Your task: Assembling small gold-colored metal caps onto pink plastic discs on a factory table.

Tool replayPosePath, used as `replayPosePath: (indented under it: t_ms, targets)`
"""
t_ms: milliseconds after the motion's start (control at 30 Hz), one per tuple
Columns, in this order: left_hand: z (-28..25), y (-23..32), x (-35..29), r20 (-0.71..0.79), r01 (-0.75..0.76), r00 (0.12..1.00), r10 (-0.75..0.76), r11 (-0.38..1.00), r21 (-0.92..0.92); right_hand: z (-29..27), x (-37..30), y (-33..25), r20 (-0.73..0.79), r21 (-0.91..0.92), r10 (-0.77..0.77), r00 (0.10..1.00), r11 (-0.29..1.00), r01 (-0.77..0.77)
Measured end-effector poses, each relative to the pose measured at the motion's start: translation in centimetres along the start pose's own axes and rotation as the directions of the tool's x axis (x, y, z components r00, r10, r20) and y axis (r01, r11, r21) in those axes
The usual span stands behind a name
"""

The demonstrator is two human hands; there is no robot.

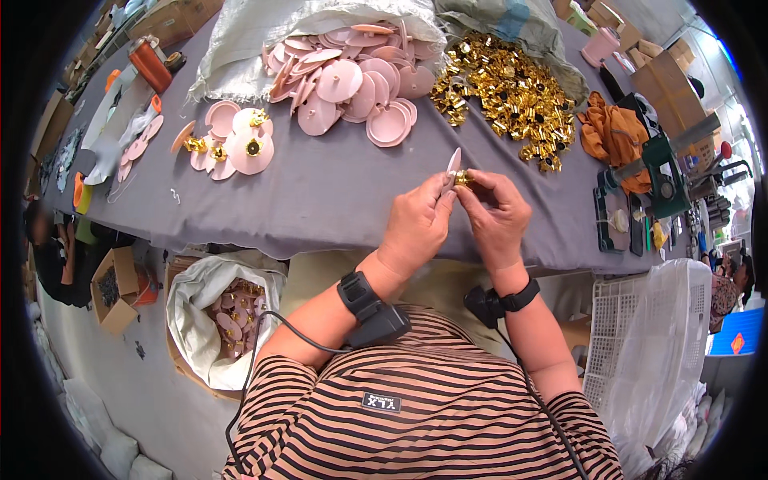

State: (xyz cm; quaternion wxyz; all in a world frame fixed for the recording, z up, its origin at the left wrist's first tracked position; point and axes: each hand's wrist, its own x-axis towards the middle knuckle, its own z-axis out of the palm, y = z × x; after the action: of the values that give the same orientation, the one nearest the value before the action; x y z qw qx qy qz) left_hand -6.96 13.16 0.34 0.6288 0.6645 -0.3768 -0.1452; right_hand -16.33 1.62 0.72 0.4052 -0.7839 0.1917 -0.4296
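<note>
Near the table's front edge, my left hand [418, 222] pinches a pink disc [454, 163] that is seen edge-on. My right hand [499, 218] grips a small gold metal cap [463, 178] against the disc's face. Whether the two parts are joined is hidden by my fingers. Beyond my hands, a heap of plain pink discs [340, 82] spills from a white woven sack [232, 50]. To its right lies a large pile of gold caps [512, 94]. A few pink discs with gold caps on them [253, 147] sit left of the heap.
An open sack of capped discs [232, 320] stands on the floor at left. On the table's right are an orange cloth [612, 132] and a green hand-press tool [662, 176]. A white plastic crate [644, 336] stands below. An orange-red cylinder [150, 66] is at far left.
</note>
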Motion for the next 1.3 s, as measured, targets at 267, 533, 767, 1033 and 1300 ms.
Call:
replayPosePath:
  t_ms: [267,533,767,1033,1300]
  targets:
    - [-13.3,-4.3,1.3,-0.31,0.105,0.95,-0.047,0.98,0.172,1.9,7.1,3.4,0.212,-0.191,0.071,0.975,0.981,-0.03]
    - [-32.2,-7.8,5.3,-0.6,0.297,0.747,0.286,0.664,0.686,4.3,13.1,8.6,0.438,-0.591,-0.124,0.89,0.707,0.389]
    - [-23.5,-6.9,3.8,-0.159,0.094,0.941,0.297,0.221,0.971,2.3,11.0,8.6,0.217,-0.518,-0.097,0.971,0.832,0.199]
    - [-22.7,-6.3,13.6,-0.163,-0.067,0.9,0.404,0.498,0.865,0.1,9.1,9.7,-0.002,-0.268,-0.068,0.998,0.961,0.064]
    - [-16.0,-11.4,22.6,-0.269,0.201,0.956,-0.12,0.933,0.297,0.3,8.9,10.5,-0.003,-0.202,-0.057,0.998,0.978,0.055]
